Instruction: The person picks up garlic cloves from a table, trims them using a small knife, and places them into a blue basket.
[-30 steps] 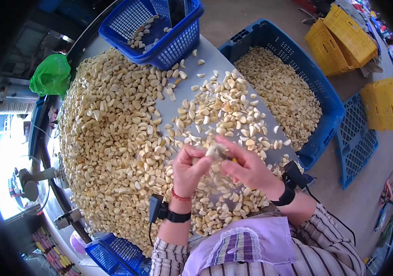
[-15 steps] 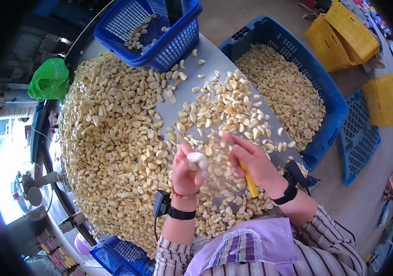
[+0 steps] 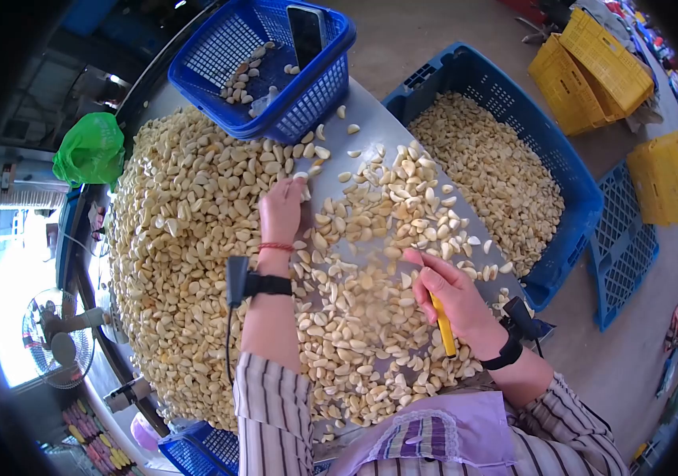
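Beside the upper right edge of a big heap of garlic cloves (image 3: 196, 262), my left hand (image 3: 282, 208) points away from me with its fingers bent down. Something white shows at its fingertips; I cannot make out what they hold. My right hand (image 3: 456, 297) is closed round a small knife with a yellow handle (image 3: 443, 327), its handle end sticking out below the palm. The blade is mostly hidden by the fingers. Under and around this hand, more loose cloves (image 3: 418, 230) lie scattered over the grey metal table (image 3: 366, 119).
A blue basket (image 3: 327, 99) holding a few cloves and a phone (image 3: 305, 36) stands at the table's far end. Right of the table is a large blue crate (image 3: 581, 186) full of cloves. Yellow crates (image 3: 660, 178) lie beyond. At left are a green bag (image 3: 89, 151) and a fan (image 3: 61, 337).
My left hand has moved forward and left, from in front of me to the heap's edge. My right hand has shifted slightly right and toward me, still with the knife. The view has tilted slightly.
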The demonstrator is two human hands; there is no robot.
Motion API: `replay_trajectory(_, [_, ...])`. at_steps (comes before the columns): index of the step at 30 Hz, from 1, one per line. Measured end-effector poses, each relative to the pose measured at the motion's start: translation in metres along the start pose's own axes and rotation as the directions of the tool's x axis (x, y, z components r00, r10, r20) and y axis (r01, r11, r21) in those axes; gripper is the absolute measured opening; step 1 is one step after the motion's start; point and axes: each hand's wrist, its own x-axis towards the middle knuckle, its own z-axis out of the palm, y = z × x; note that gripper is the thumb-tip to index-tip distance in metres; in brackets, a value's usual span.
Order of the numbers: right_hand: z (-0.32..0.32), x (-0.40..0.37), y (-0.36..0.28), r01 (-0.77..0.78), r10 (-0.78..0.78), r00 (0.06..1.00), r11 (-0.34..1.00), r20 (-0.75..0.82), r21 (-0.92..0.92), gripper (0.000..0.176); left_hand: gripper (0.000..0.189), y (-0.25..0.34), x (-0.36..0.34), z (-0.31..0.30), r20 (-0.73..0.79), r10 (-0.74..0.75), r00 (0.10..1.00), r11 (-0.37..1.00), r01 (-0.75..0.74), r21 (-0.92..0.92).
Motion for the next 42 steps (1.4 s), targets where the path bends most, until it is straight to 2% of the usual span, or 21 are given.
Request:
replay_trajectory(1, [-0.002, -0.001, 0.0, 0.002, -0.003, 1.0, 1.0, -0.015, -0.021, 0.043, 0.022, 0.0, -0.007, -0.005, 0.061, -0.09, 0.994, 0.974, 0.101, -0.201])
replay_trajectory(2, [-0.003, -0.001, 0.0, 0.007, -0.008, 1.0, 0.999, -0.027, -0.042, 0.044, 0.022, 0.0, -0.019, -0.009, 0.059, -0.089, 0.994, 0.975, 0.099, -0.199])
replay_trajectory(4, [0.0, -0.003, 0.001, 0.034, -0.036, 0.999, 0.996, -0.03, -0.087, 0.045, 0.018, 0.036, -0.061, -0.026, 0.29, -0.278, 0.916, 0.701, 0.4, -0.591])
replay_trajectory(5, [0.002, -0.006, 0.003, 0.057, -0.062, 0.998, 0.989, -0.034, -0.137, 0.047, 0.021, 0.047, -0.081, -0.028, 0.307, -0.299, 0.903, 0.616, 0.429, -0.661])
replay_trajectory(9, [0.019, -0.02, 0.003, 0.112, -0.088, 0.992, 0.952, 0.093, -0.284, 0.054, 0.02, 0.079, -0.157, -0.038, 0.334, -0.249, 0.909, 0.565, 0.417, -0.712])
replay_trajectory(12, [0.031, -0.032, -0.003, 0.186, -0.072, 0.97, 0.84, 0.234, -0.51, 0.066, 0.02, 0.098, -0.197, -0.039, 0.252, -0.218, 0.943, 0.69, 0.331, -0.643])
replay_trajectory(17, [0.036, -0.045, 0.001, 0.269, -0.128, 0.946, 0.822, 0.297, -0.502, 0.061, 0.021, 0.118, -0.231, -0.037, 0.028, 0.04, 0.999, 0.865, -0.02, -0.501])
replay_trajectory(20, [0.034, -0.051, 0.0, 0.191, -0.073, 0.951, 0.903, 0.3, -0.386, 0.057, 0.019, 0.125, -0.238, -0.042, 0.062, 0.01, 0.998, 0.863, 0.023, -0.505])
replay_trajectory(22, [0.03, -0.05, 0.0, -0.026, 0.082, 0.962, 0.977, 0.262, -0.209, 0.049, 0.017, 0.12, -0.238, -0.042, 0.113, -0.019, 0.993, 0.868, 0.073, -0.491])
replay_trajectory(23, [0.027, -0.047, 0.003, -0.023, 0.08, 0.96, 0.978, 0.269, -0.206, 0.049, 0.019, 0.11, -0.236, -0.038, 0.212, 0.001, 0.977, 0.486, 0.184, -0.854])
replay_trajectory(24, [0.022, -0.044, 0.007, -0.086, 0.095, 0.97, 0.995, 0.225, -0.049, 0.046, 0.022, 0.104, -0.233, -0.036, 0.285, 0.072, 0.956, -0.032, 0.287, -0.957])
replay_trajectory(25, [0.019, -0.041, 0.008, -0.14, 0.118, 0.976, 0.984, 0.184, 0.11, 0.044, 0.022, 0.099, -0.227, -0.035, 0.282, 0.073, 0.957, -0.026, 0.285, -0.958])
replay_trajectory(27, [0.013, -0.041, 0.003, -0.159, 0.124, 0.975, 0.968, 0.183, 0.192, 0.042, 0.031, 0.09, -0.206, -0.032, 0.26, -0.158, 0.953, -0.305, 0.203, -0.93])
replay_trajectory(28, [0.011, -0.041, 0.003, -0.139, 0.109, 0.981, 0.972, 0.159, 0.191, 0.042, 0.031, 0.074, -0.189, -0.035, 0.261, -0.159, 0.952, -0.302, 0.205, -0.931])
replay_trajectory(30, [0.008, -0.04, 0.003, -0.111, 0.088, 0.988, 0.977, 0.131, 0.18, 0.044, 0.036, 0.032, -0.148, -0.036, 0.229, -0.434, 0.871, 0.358, 0.4, -0.843])
replay_trajectory(31, [0.008, -0.039, 0.005, -0.109, 0.086, 0.988, 0.977, 0.131, 0.18, 0.044, 0.036, 0.021, -0.133, -0.024, 0.229, -0.432, 0.872, 0.36, 0.4, -0.843])
replay_trajectory(32, [0.008, -0.038, 0.006, -0.099, 0.08, 0.989, 0.984, 0.124, 0.147, 0.044, 0.032, 0.01, -0.117, -0.013, 0.066, -0.32, 0.945, 0.801, 0.308, -0.513])
replay_trajectory(33, [0.009, -0.037, 0.006, -0.086, 0.072, 0.99, 0.99, 0.118, 0.115, 0.044, 0.029, 0.009, -0.109, -0.008, -0.013, -0.129, 0.992, 0.992, 0.128, -0.019])
replay_trajectory(37, [0.007, -0.039, 0.006, -0.045, 0.042, 0.995, 0.998, 0.093, 0.036, 0.046, 0.023, 0.015, -0.108, 0.0, 0.098, -0.166, 0.981, 0.982, 0.156, 0.102])
replay_trajectory(39, [0.003, -0.038, 0.011, 0.075, -0.063, 0.992, 0.991, 0.109, -0.11, 0.046, 0.02, 0.028, -0.127, -0.007, 0.321, -0.303, 0.897, 0.762, 0.43, -0.484])
replay_trajectory(42, [0.009, -0.042, 0.02, 0.087, -0.08, 0.996, 0.981, 0.046, -0.171, 0.051, 0.015, 0.062, -0.164, -0.017, 0.323, -0.293, 0.9, 0.664, 0.434, -0.608])
